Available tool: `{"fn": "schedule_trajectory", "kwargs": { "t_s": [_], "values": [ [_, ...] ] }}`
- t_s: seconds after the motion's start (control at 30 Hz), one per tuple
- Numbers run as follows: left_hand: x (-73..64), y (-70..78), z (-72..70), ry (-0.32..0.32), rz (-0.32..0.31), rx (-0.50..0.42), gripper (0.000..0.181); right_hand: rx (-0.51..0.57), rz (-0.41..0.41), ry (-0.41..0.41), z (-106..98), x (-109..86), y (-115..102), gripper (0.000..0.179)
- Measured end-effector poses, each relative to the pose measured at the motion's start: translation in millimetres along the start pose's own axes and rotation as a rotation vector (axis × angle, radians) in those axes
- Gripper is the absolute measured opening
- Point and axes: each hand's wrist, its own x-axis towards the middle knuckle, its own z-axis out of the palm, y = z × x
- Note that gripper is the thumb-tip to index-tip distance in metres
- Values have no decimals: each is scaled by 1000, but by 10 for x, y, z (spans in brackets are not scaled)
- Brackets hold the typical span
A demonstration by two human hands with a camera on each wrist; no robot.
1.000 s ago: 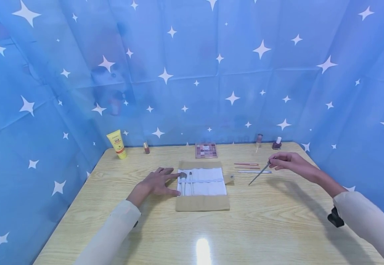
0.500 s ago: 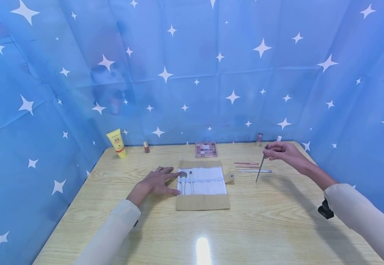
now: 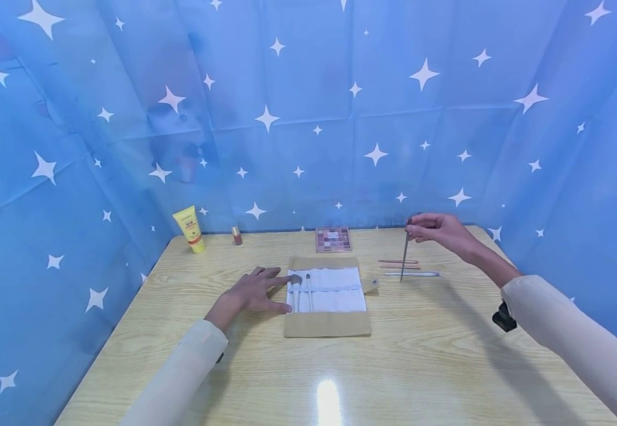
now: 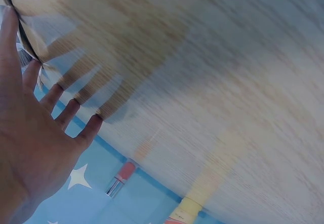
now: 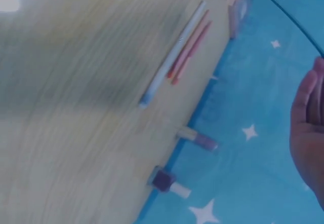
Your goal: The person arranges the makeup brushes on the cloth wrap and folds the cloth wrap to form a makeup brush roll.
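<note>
My right hand point(image 3: 439, 232) pinches a thin dark stick, likely a makeup brush point(image 3: 404, 257), by its upper end. The stick hangs almost upright above the table, its top partly hidden by the fingers; the right wrist view shows it slanting off the top edge. An unfolded tan brush roll point(image 3: 327, 325) with a white lining lies mid-table. In its left part sit a wide-headed makeup brush point(image 3: 296, 293) and a slimmer makeup brush point(image 3: 309, 293). My left hand point(image 3: 255, 291) rests spread at the roll's left edge, index finger and thumb touching it.
Two pink pencils point(image 3: 398, 264) and a white pen-like stick point(image 3: 412, 274) lie right of the roll. Along the back stand a yellow tube point(image 3: 188, 229), a small red bottle point(image 3: 236, 236), an eyeshadow palette point(image 3: 333, 240) and, in the right wrist view, a dark nail polish bottle point(image 5: 163, 180).
My right hand has moved left and away from me, toward the back, with the stick turning from slanted to nearly upright. The left hand has stayed at the roll's edge.
</note>
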Motion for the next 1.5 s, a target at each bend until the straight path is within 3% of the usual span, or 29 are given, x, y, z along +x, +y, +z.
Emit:
{"fn": "schedule_trajectory", "kwargs": {
  "t_s": [0.3,0.77,1.5],
  "values": [
    [17,-24,2,-2,-7,7,90,50,-20,-24,252,274,-162,48],
    [9,-5,-4,-3,-10,1,90,91,-15,-62,637,607,-228,47],
    [33,-19,4,-10,-8,13,89,99,-15,-83,1260,914,-273,42]
  ]
}}
